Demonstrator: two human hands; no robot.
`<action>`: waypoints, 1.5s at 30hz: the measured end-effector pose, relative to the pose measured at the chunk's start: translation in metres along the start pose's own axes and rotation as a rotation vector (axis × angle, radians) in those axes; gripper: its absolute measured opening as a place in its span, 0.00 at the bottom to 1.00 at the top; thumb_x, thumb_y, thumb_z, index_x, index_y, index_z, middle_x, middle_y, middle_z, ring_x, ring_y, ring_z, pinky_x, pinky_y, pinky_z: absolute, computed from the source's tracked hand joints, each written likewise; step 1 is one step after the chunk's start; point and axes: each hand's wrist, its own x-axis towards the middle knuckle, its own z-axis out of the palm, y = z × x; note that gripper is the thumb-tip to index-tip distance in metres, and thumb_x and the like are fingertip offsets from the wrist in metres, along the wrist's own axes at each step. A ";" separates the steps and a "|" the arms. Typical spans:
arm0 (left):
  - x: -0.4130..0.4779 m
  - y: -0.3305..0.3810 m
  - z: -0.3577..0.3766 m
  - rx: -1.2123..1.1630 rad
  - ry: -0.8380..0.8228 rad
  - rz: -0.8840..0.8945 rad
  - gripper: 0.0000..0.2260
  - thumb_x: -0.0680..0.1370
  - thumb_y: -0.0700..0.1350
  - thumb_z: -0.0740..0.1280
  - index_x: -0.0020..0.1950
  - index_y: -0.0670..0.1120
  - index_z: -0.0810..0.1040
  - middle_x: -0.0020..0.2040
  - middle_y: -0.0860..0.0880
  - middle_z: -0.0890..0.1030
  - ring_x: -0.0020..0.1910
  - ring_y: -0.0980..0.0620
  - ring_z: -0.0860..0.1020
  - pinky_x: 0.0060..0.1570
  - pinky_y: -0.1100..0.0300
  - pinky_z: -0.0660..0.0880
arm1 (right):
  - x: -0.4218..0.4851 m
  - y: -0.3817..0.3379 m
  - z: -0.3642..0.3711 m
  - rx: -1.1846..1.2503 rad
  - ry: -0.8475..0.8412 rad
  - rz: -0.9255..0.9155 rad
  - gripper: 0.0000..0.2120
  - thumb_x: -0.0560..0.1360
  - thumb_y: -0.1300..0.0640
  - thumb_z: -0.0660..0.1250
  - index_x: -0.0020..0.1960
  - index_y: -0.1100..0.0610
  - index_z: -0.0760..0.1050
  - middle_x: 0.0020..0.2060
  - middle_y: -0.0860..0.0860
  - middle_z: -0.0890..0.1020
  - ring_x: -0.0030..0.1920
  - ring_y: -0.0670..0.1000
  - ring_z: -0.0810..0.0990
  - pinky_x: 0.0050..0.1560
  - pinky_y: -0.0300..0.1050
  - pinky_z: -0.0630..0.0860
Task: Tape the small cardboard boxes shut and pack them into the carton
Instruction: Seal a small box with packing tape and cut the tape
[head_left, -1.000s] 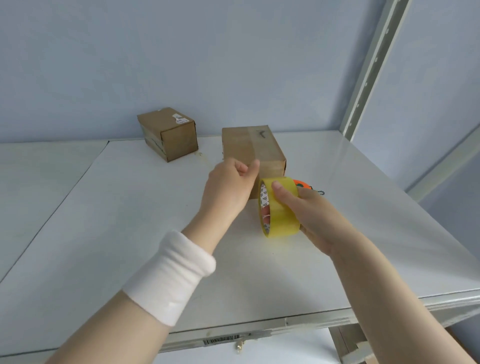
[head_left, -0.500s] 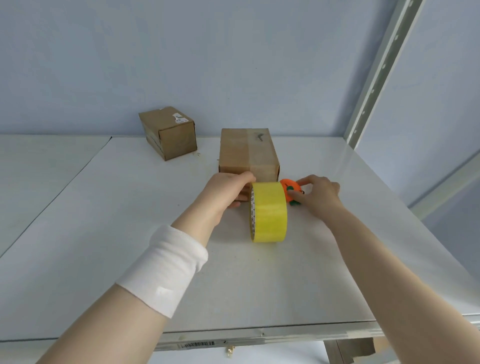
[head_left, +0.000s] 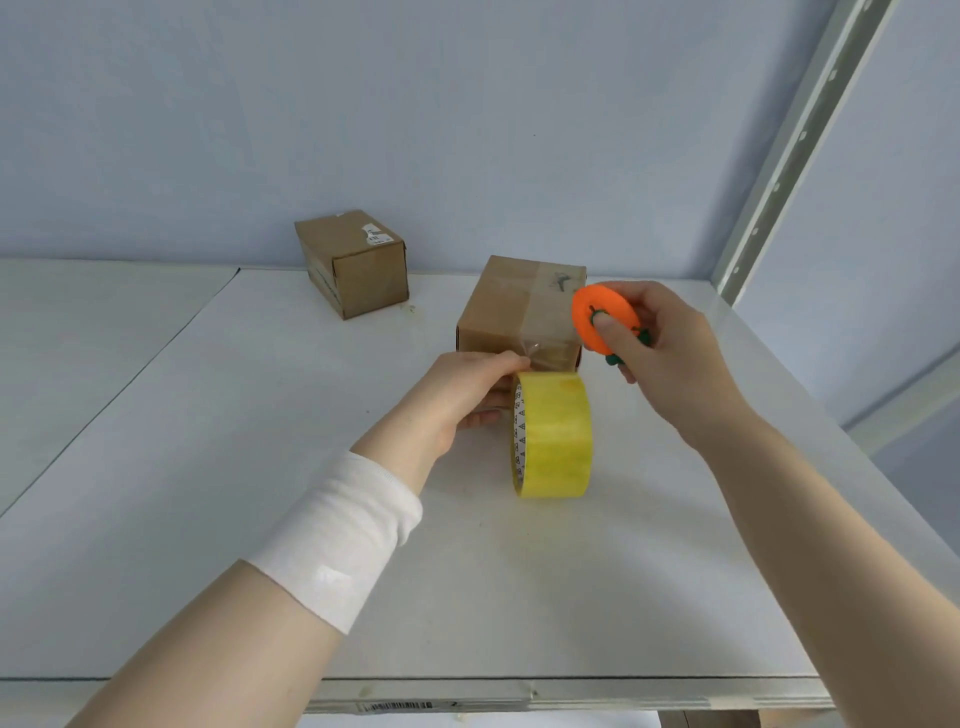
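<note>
A brown cardboard box (head_left: 519, 306) is seen towards the back of the white table (head_left: 260, 467), its top and front covered by a strip of clear tape. A yellow tape roll (head_left: 553, 436) is stood on edge just in front of it, joined to it by the strip. The roll's left side is gripped by the curled fingers of the left hand (head_left: 457, 400). A round orange cutter (head_left: 597, 317) is pinched by the right hand (head_left: 670, 358), raised beside the box's right edge. A second box (head_left: 353, 262) is set well apart at the back left, near the wall. Bare tabletop is left in front, up to the near edge.
</note>
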 end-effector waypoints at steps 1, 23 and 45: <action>0.000 0.001 -0.001 0.012 -0.007 0.004 0.04 0.75 0.46 0.68 0.40 0.49 0.80 0.44 0.48 0.83 0.46 0.50 0.81 0.59 0.53 0.74 | 0.000 -0.002 0.003 -0.058 -0.009 -0.025 0.08 0.75 0.58 0.67 0.53 0.51 0.74 0.40 0.43 0.78 0.36 0.41 0.75 0.39 0.34 0.72; 0.009 -0.001 -0.004 0.030 -0.020 0.050 0.04 0.74 0.45 0.68 0.41 0.46 0.80 0.41 0.47 0.82 0.40 0.52 0.80 0.48 0.60 0.72 | 0.006 -0.027 -0.002 -1.022 -0.272 -0.303 0.09 0.74 0.50 0.66 0.51 0.52 0.79 0.42 0.47 0.72 0.47 0.53 0.76 0.43 0.44 0.69; -0.043 0.002 -0.039 -0.047 -0.033 0.406 0.07 0.76 0.40 0.67 0.39 0.47 0.80 0.47 0.46 0.84 0.47 0.52 0.79 0.58 0.55 0.74 | 0.015 -0.027 0.030 -0.079 -0.173 -0.018 0.06 0.73 0.55 0.69 0.50 0.51 0.76 0.39 0.45 0.78 0.26 0.36 0.73 0.29 0.31 0.69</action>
